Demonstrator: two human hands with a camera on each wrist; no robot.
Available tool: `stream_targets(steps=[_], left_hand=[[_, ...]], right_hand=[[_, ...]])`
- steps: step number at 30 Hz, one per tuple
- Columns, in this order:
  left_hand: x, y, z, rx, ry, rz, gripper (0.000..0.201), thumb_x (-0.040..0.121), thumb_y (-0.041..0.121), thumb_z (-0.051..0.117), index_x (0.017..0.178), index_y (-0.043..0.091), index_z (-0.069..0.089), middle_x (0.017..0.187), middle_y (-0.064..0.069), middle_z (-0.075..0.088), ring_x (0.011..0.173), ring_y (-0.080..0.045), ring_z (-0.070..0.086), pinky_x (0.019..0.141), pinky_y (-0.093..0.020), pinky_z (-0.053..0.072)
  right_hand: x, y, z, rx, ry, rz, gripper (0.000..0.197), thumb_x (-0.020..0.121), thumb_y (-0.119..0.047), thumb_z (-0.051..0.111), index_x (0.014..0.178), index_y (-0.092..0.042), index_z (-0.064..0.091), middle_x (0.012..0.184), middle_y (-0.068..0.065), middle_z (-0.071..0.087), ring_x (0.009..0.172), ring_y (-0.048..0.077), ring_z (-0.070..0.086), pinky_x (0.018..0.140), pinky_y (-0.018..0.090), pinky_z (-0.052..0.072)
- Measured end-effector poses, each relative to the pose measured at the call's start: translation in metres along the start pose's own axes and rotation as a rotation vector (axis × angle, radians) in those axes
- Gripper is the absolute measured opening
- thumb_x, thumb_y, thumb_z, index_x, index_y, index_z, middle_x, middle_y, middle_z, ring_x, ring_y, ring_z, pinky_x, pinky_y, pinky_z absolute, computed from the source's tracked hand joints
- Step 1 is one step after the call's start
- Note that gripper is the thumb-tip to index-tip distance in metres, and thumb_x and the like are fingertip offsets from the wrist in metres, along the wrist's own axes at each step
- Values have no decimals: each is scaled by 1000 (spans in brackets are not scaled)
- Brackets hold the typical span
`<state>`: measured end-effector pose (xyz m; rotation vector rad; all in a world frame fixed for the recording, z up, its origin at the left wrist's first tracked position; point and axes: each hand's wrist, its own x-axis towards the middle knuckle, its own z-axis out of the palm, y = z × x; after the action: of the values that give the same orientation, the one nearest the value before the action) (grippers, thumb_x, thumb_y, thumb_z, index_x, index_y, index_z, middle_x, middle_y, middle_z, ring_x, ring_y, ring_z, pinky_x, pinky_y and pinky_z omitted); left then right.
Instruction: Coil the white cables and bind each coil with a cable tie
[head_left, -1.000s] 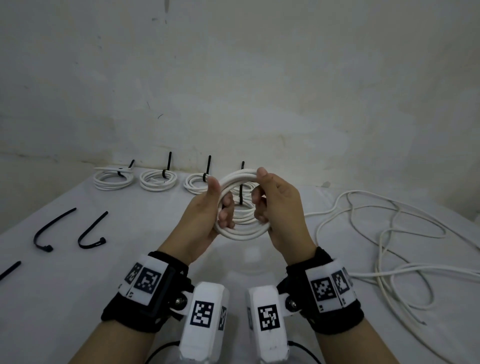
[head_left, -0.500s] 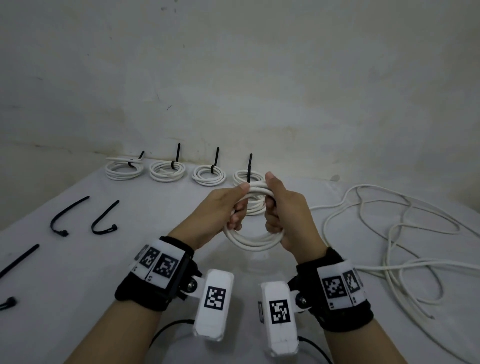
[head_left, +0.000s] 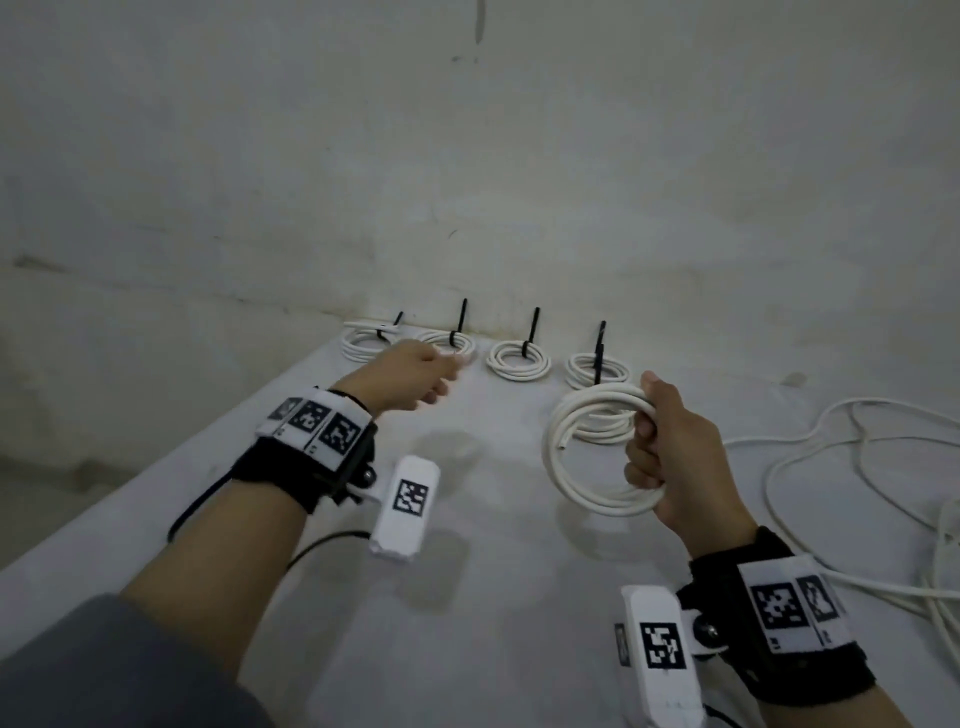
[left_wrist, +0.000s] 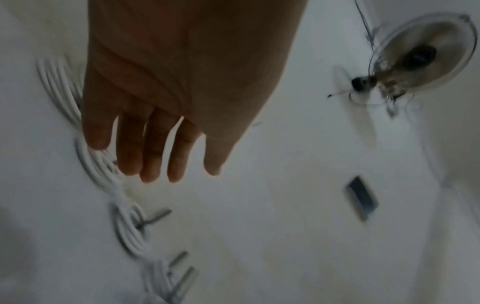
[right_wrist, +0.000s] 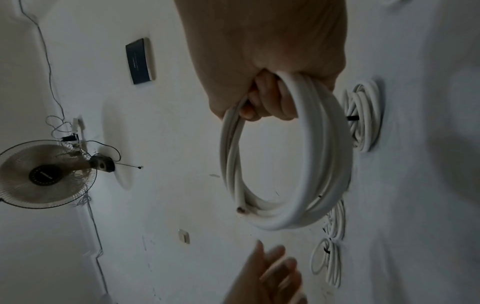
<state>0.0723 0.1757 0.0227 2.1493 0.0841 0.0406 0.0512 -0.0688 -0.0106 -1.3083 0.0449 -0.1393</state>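
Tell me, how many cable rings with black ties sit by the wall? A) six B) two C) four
C: four tied coils lie in a row on the table by the wall, while the right hand grips a fifth coil with no tie.

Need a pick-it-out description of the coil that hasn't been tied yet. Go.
Start at the row of four bound coils lying along the wall at the table's far edge. Just in front of the rightmost one, the untied coil hangs in the air from the right hand. It is the only coil off the table and without a black tie.
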Motion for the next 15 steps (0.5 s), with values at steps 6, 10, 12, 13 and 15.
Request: stream_targets(steps=[6,10,12,13,15], left_hand=[[39,-75,-40,842,19,-302,44,96,33,52,120,-3,53,126,-17,57,115,-30,55,93,-32,43],[58,-113,-38,923,28,-319,32,95,23,49,113,-1,60,120,-17,60,108,-32,59,94,-39,48],[68,-125,-38,949,73,-305,31,95,22,46,114,0,57,121,-18,59,108,-34,58,95,-43,47],[67,-123,-37,959,76,-294,31,95,22,46,115,1,55,122,-17,58,109,-32,58,96,-42,47],[60,-109,-32,930,23,-294,27,96,22,48,114,3,54,119,-12,57,109,-26,57,94,-32,46]], right_hand=[[1,3,0,-25,-14,3,46,94,-34,53,55,-14,39,50,2,22,36,12,17,41,21,14],[3,4,0,-34,14,3,46,92,-35,55,55,-14,38,48,0,22,35,12,17,40,20,13],[4,4,-1,-36,27,2,46,92,-36,56,55,-14,38,45,-2,22,35,11,16,40,20,13],[4,5,-1,-37,33,5,46,92,-36,56,56,-14,38,44,-2,22,35,12,17,41,20,13],[5,5,-1,-34,49,7,45,91,-36,56,56,-14,39,46,-1,24,35,12,17,41,20,13]])
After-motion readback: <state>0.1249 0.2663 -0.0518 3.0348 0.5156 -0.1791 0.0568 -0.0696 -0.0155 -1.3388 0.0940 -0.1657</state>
